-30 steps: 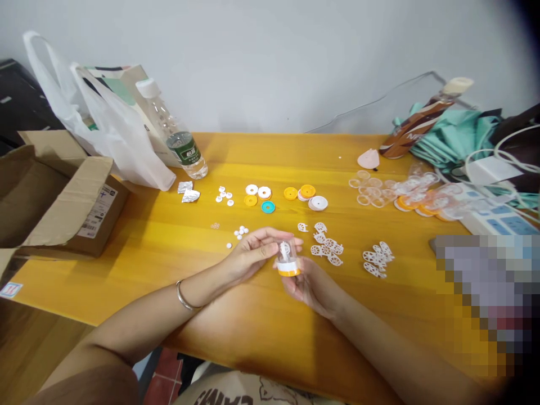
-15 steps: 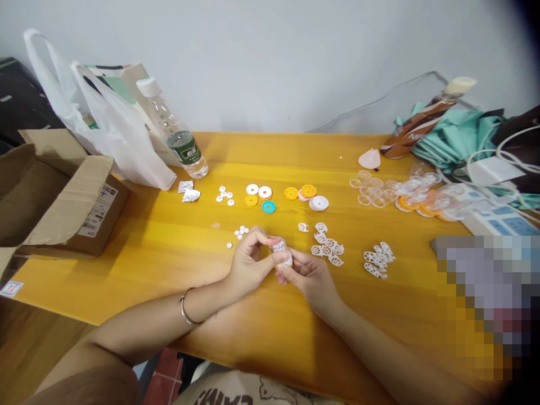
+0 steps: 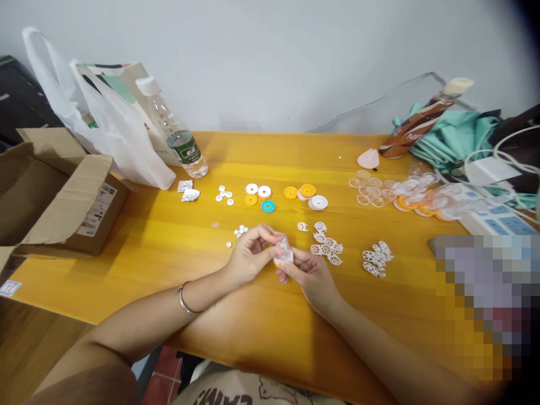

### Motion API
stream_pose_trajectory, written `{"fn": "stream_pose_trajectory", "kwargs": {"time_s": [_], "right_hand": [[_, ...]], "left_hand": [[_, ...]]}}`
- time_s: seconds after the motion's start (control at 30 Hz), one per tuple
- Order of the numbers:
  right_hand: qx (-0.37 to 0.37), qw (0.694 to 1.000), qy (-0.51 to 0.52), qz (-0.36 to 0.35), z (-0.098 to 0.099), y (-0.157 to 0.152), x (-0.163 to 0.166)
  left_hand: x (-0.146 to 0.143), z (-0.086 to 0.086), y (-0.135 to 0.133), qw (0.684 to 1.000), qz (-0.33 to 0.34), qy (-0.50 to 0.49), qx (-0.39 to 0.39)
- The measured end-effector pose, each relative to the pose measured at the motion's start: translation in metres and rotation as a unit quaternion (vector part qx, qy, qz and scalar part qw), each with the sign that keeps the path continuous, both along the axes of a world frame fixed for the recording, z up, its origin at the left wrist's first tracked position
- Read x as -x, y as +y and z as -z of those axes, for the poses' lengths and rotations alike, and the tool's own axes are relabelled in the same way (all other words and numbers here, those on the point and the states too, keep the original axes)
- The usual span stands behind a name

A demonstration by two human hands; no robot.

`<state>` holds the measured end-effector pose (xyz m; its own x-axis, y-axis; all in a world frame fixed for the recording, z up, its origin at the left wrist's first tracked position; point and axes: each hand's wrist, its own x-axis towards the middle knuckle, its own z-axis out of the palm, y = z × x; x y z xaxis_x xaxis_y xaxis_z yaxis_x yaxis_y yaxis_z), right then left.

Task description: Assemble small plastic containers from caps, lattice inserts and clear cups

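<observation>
**Small clear-topped plastic case with a white and orange base [image 3: 284, 254] half hidden between left hand [image 3: 252, 256] and right hand [image 3: 314, 278]**

The case sits over the near middle of a yellow-brown wooden table [image 3: 253, 337]. The left hand pinches its clear top between thumb and fingers; the right hand grips the base, its thumb across the near side. Fingers cover much of the case, and its contents cannot be made out.

Just beyond the left hand, small white round plastic pieces [image 3: 241, 230] are partly covered by it. To the right, white openwork wheel-shaped plastic pieces [image 3: 328, 244] overlap, making them hard to count. Farther right, transparent plastic rings [image 3: 373, 191] blend into the wood.

At the near right, a pixelated patch [image 3: 485, 281] conceals whatever lies there. Behind a tilted brown bottle [image 3: 415, 126], crumpled teal fabric [image 3: 455, 138] is partly blocked. An open brown cardboard box [image 3: 63, 211] is cut off at the left edge.
</observation>
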<state>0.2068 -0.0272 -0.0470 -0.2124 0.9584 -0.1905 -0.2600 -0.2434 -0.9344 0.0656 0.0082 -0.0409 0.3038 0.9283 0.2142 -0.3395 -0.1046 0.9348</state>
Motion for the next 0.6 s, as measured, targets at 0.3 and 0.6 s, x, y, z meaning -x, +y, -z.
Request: {"fn": "stream_pose_trajectory", "kwargs": {"time_s": [0.3, 0.6], "right_hand": [[0.04, 0.996, 0.076, -0.02, 0.0046, -0.004, 0.0014], [0.077, 0.987, 0.134, -0.041, 0.003, -0.003, -0.0001]], "left_hand": [[0.0054, -0.0005, 0.0061, 0.986, 0.131, -0.04, 0.092], [0.0027, -0.004, 0.0025, 0.969, 0.166, -0.1, 0.153]]}}
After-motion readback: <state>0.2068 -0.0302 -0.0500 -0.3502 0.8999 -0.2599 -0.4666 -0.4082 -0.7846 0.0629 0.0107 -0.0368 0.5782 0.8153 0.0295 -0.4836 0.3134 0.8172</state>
